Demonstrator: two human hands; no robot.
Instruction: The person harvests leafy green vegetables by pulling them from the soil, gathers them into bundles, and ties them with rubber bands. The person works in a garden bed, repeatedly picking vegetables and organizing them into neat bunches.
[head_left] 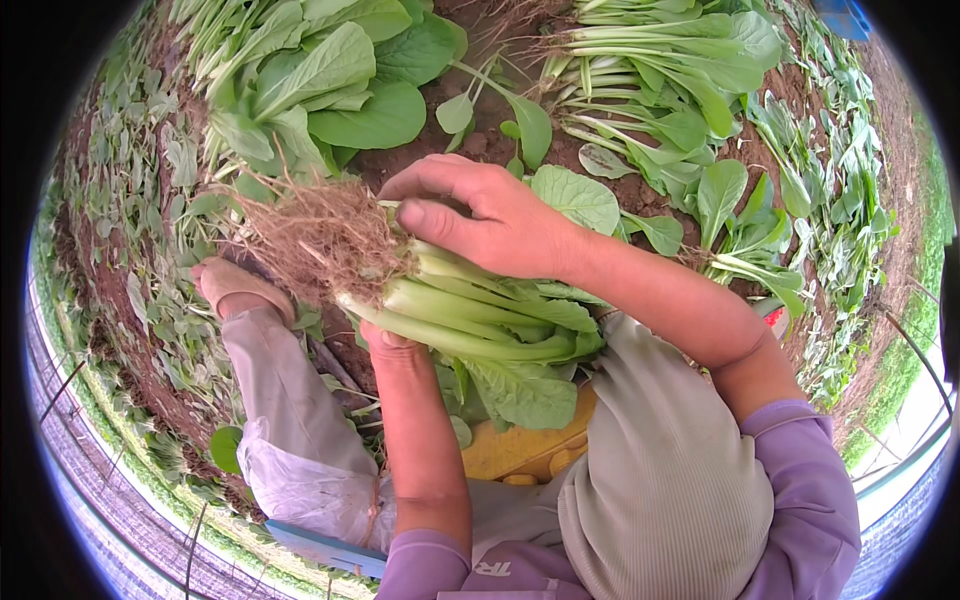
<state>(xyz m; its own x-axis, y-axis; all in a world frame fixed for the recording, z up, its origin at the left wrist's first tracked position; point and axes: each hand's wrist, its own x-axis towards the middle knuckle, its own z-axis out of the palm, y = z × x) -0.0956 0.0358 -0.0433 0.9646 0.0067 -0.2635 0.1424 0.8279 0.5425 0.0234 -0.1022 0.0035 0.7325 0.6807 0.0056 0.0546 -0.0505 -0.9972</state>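
A bunch of leafy greens (470, 305) with pale green stems lies sideways over my lap. Its tangled, soil-brown roots (320, 240) point left, and its leaves hang to the right. From below, my left hand (392, 338) is closed around the stems near the root end; most of its fingers are hidden under the bunch. My right hand (490, 215) curves over the top of the same bunch, thumb and fingers bent beside the root base. The tips of some right fingers are hard to make out.
A heap of large-leaved greens (330, 80) lies at the far left, and another row of pulled greens (650, 80) at the far right. Loose plants (740, 240) lie on brown soil. Beneath me is a yellow seat (510, 445); my left foot (245, 285) rests on the ground.
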